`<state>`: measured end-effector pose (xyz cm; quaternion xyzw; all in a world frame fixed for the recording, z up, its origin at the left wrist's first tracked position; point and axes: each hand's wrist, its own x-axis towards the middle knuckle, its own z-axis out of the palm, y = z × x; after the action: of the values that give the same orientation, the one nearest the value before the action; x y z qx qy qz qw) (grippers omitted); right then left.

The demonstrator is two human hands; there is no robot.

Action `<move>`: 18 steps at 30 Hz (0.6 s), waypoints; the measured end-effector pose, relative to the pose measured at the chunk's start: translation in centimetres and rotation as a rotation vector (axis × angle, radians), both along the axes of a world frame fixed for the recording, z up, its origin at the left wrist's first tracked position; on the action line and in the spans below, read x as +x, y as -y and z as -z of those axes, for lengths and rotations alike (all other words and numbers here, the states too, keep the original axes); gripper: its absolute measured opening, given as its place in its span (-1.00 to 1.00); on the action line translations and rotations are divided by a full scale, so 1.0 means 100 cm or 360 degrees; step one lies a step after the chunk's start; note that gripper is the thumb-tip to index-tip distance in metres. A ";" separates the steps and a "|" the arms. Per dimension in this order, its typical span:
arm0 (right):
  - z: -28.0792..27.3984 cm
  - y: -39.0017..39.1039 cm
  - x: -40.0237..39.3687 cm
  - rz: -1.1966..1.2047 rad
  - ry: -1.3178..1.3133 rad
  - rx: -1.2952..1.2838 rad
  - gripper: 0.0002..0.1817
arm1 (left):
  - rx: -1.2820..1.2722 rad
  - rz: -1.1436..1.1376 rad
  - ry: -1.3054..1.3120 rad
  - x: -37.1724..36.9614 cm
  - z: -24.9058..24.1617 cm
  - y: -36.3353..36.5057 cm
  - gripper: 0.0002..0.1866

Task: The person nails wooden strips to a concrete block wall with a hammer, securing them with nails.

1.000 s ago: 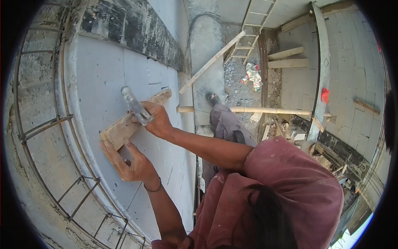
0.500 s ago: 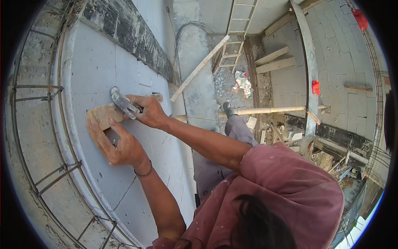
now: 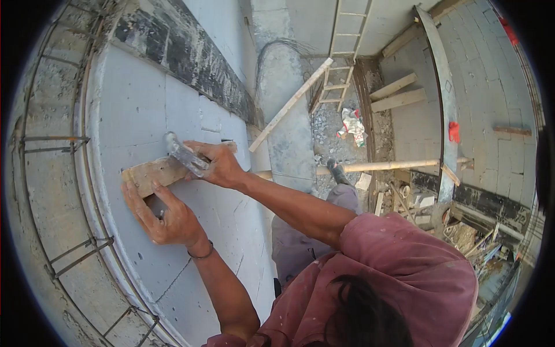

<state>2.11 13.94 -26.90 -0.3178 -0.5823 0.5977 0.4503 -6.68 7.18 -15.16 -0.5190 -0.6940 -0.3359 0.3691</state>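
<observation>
My right hand (image 3: 222, 166) is closed around a dusty grey hammer (image 3: 184, 155), whose head points toward the upper left. The hammer lies across a short wooden board (image 3: 151, 173) set against the pale block wall (image 3: 130, 110). At the board's left end, my left hand (image 3: 167, 220) grips the lower edge between thumb and fingers. A dark band circles my left wrist. Part of the board is hidden behind the hammer and my right hand.
Bent steel rebar (image 3: 89, 191) runs along the left edge of the wall. A bamboo pole (image 3: 393, 165) crosses below, near my foot. Beyond it stand a wooden ladder (image 3: 347, 34) and a leaning timber strip (image 3: 292, 104). Rubble and boards lie on the ground.
The view has shifted slightly, with the background moving right and down. My right hand and the hammer sit a little farther right along the board. My left hand keeps its hold.
</observation>
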 end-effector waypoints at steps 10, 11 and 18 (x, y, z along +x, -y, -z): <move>0.016 -0.030 -0.005 -0.0432 0.0033 0.0209 -0.30 | -0.0028 -0.0060 0.0098 -0.004 -0.001 0.004 -0.53; 0.020 -0.030 -0.007 -0.0338 0.0042 0.0302 -0.31 | -0.0051 -0.0067 0.0146 -0.003 -0.001 0.007 -0.49; 0.022 -0.028 -0.012 -0.0198 0.0002 0.0511 -0.42 | -0.0597 -0.0056 -0.0102 0.011 -0.051 0.065 -0.49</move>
<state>0.90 16.75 -29.07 -0.2055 -0.6890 0.5236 0.4572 -5.56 0.63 -10.09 -0.5768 -0.7413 -0.1775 0.2938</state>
